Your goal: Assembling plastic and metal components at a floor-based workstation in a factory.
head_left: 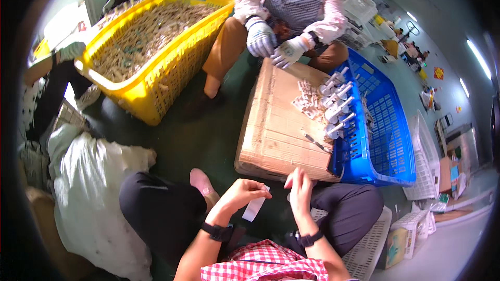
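Observation:
Above my lap, my left hand [244, 195] is closed, its thumb and fingers pinching the upper end of a short white strip [255, 207] that hangs down. The strip looks like paper or tape; I cannot tell which. My right hand [299, 188] is raised beside it, apart from the strip, fingers extended and nothing visible in them. Just beyond it is a large cardboard box [271, 130]. On the box lie a heap of small tan pieces [308, 100], several white round parts with rod-like stems [338, 105] and a thin dark tool [316, 143].
A blue plastic crate [390, 145] stands against the box's right side. A yellow basket [156, 99] full of small tan pieces is at the far left. Opposite me sits a person with gloved hands [276, 47] at the box's far edge. A white sack [99, 192] sits to my left.

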Demonstrator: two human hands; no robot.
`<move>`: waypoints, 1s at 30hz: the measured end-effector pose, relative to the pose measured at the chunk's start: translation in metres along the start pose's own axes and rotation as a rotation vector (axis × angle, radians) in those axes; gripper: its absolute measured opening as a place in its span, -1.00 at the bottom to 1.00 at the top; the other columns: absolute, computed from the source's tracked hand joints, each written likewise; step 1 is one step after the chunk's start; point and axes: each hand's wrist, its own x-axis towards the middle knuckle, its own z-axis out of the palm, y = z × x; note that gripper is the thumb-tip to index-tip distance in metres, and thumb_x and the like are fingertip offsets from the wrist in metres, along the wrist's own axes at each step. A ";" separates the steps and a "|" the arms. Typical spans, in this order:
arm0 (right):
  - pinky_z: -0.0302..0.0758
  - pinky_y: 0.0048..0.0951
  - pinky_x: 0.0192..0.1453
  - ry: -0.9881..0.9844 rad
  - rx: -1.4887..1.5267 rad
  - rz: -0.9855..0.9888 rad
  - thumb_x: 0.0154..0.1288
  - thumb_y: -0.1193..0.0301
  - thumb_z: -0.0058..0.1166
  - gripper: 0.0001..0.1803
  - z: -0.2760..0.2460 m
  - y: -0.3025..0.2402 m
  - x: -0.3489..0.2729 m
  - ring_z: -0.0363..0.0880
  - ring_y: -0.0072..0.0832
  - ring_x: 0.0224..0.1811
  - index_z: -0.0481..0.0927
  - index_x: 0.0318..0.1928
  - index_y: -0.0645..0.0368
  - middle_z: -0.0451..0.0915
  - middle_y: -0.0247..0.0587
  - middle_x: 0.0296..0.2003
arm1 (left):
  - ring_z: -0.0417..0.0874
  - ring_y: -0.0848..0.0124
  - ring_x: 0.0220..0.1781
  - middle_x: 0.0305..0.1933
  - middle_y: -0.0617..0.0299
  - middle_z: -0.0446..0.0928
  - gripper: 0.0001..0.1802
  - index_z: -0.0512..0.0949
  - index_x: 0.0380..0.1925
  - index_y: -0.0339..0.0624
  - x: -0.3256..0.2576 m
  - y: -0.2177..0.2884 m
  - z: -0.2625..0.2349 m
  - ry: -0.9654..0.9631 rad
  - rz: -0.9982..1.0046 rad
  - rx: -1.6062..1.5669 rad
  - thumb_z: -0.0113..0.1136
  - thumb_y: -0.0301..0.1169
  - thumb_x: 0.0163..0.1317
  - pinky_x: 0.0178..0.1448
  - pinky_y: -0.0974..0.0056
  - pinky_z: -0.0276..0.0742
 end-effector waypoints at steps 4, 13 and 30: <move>0.38 -0.45 -0.07 -0.322 0.053 -0.025 0.33 0.22 -0.16 -0.65 0.005 0.006 -0.052 0.48 -0.47 -0.16 0.49 -0.25 0.31 0.53 -0.13 -0.28 | 0.55 0.53 -0.24 -0.29 0.22 0.61 -0.79 0.60 -0.35 -0.28 -0.010 0.036 0.002 0.083 0.024 -0.155 0.15 -0.35 0.14 -0.05 0.40 0.39; 0.43 -0.50 -0.14 -0.486 0.329 0.007 0.27 0.27 -0.06 -0.69 0.022 -0.007 -0.057 0.55 -0.48 -0.27 0.42 -0.17 0.31 0.52 -0.13 -0.28 | 0.54 0.51 -0.20 -0.21 0.17 0.59 -0.76 0.56 -0.22 -0.37 0.002 0.047 0.003 0.144 0.137 0.051 0.06 -0.43 0.20 -0.02 0.43 0.41; 0.42 -0.30 -0.16 0.129 -0.105 -0.808 -0.09 0.50 0.18 -0.51 -0.017 -0.062 -0.024 0.43 -0.19 -0.24 0.41 -0.05 0.22 0.40 -0.06 -0.23 | 0.27 0.19 0.21 0.33 0.12 0.08 -0.66 0.58 -0.15 0.01 -0.034 0.147 0.046 0.559 0.662 1.481 0.11 -0.44 0.00 0.35 -0.13 -0.24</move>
